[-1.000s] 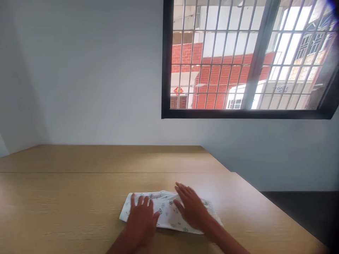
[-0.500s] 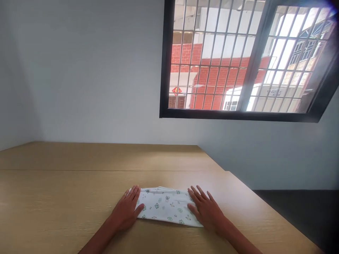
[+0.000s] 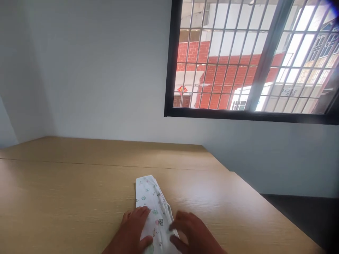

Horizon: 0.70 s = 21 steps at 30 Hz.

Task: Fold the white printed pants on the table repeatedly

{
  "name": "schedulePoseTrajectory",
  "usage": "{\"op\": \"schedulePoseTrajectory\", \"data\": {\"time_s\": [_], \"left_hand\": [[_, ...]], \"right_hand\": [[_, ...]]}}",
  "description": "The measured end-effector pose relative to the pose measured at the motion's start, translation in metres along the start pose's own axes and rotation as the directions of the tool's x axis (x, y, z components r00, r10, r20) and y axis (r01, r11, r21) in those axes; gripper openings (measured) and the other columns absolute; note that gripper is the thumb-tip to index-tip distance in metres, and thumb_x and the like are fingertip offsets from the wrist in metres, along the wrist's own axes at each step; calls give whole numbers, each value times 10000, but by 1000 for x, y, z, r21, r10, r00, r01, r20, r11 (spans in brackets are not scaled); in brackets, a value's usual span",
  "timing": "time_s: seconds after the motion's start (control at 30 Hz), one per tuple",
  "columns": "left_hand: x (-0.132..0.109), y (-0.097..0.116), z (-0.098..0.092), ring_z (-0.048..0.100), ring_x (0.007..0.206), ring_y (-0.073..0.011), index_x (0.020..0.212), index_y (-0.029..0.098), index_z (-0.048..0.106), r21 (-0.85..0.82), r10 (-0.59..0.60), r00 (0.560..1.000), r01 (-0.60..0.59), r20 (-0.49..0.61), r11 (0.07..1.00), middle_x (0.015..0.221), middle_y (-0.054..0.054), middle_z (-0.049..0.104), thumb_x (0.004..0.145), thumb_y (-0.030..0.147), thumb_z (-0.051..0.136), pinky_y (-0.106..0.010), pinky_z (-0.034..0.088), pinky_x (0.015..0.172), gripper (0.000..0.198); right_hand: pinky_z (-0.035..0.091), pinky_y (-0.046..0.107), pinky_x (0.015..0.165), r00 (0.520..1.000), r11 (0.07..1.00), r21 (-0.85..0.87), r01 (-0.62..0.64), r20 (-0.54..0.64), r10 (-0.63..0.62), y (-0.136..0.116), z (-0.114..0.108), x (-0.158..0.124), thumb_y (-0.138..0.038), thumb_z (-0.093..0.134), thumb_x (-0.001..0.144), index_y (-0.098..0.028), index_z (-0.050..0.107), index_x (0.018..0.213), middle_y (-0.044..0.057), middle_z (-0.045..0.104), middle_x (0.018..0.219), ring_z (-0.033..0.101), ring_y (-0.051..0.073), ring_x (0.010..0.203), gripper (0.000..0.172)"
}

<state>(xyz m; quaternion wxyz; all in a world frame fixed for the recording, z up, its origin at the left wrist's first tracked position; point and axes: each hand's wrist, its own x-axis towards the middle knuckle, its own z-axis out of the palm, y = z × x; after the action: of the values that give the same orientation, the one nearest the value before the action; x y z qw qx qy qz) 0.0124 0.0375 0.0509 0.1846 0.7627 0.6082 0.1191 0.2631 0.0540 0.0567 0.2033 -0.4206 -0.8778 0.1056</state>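
A folded white cloth (image 3: 149, 195) with small printed figures lies on the wooden table (image 3: 66, 197), its long side running away from me. My left hand (image 3: 134, 231) rests on the cloth's near left part, fingers laid flat and thumb touching the fabric. My right hand (image 3: 192, 234) sits at the cloth's near right edge with fingers bent over the fabric; it is slightly blurred. The near end of the cloth is hidden under both hands and cut off by the frame's bottom.
The table's right edge (image 3: 265, 208) runs diagonally, with dark floor (image 3: 304, 215) beyond it. A grey wall stands behind the table. A barred window (image 3: 251, 56) is set in the wall at the upper right.
The cloth has been turned from lying crosswise to lying lengthwise away from me. Both hands have drawn together at its near end, closer to me.
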Motion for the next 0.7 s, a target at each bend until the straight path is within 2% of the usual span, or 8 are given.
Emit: {"op": "schedulePoseTrajectory", "data": {"time_s": [0.07,0.2,0.3,0.4,0.5,0.6,0.63,0.7], "left_hand": [[3,-10,1,179,1467,-246,1502,228,381,-63,-8,1000,6,-26,998,1567,7,290,835,364,577,-436,113,1222,709],[14,-35,2,219,1446,-258,1376,304,544,-197,50,994,-69,-99,978,1512,32,393,784,329,652,-461,95,1210,602],[13,-41,6,315,1389,-268,1226,311,644,-247,117,980,-155,-161,957,1431,7,492,813,355,671,-483,119,1185,416],[7,-40,13,432,1283,-233,1043,267,696,-294,183,956,-247,-229,923,1290,-18,585,865,357,641,-403,213,1158,207],[-5,-44,11,532,1123,-206,1035,252,679,-383,103,977,-170,-189,908,1177,-25,602,863,350,634,-317,392,1021,203],[-27,-43,-13,560,1073,-214,1110,278,651,-409,43,992,-86,-115,908,1138,-15,605,863,446,642,-303,427,967,299],[-36,-39,-27,564,1066,-214,1104,281,650,-409,61,991,-105,-120,907,1114,-10,610,856,473,652,-300,423,971,314],[-47,-24,-62,578,999,-194,1065,264,651,-429,108,977,-179,-185,885,1050,-9,608,842,480,677,-268,444,911,312]], "right_hand": [[444,309,922,1000,992,121,18,-2,-18,-1,-10,31,-257,711,848,-344,702,1142,21,587,1123,567,201,1037,308],[410,361,935,993,990,125,61,89,-72,24,-6,59,-375,873,675,-363,692,1192,44,537,1138,525,240,1059,547],[391,371,934,993,983,172,58,88,-74,41,2,56,-375,846,710,-356,734,1099,39,534,1093,518,228,1025,405],[378,373,928,998,973,228,36,49,-48,42,7,45,-266,800,730,-316,771,946,39,537,1033,511,218,985,223],[399,340,878,999,953,303,20,24,-29,30,1,29,-148,766,677,-216,728,742,42,544,985,512,211,952,102],[420,307,846,998,876,479,55,-16,-54,5,-29,7,-212,702,776,-211,661,849,26,573,996,524,190,948,83],[419,304,846,999,858,512,49,-23,-44,-6,-45,0,-254,686,813,-228,652,900,18,582,986,524,187,949,96],[412,304,828,1000,878,478,16,5,-21,-27,-82,-6,-318,711,818,-243,667,847,5,595,932,527,188,916,92]]}}
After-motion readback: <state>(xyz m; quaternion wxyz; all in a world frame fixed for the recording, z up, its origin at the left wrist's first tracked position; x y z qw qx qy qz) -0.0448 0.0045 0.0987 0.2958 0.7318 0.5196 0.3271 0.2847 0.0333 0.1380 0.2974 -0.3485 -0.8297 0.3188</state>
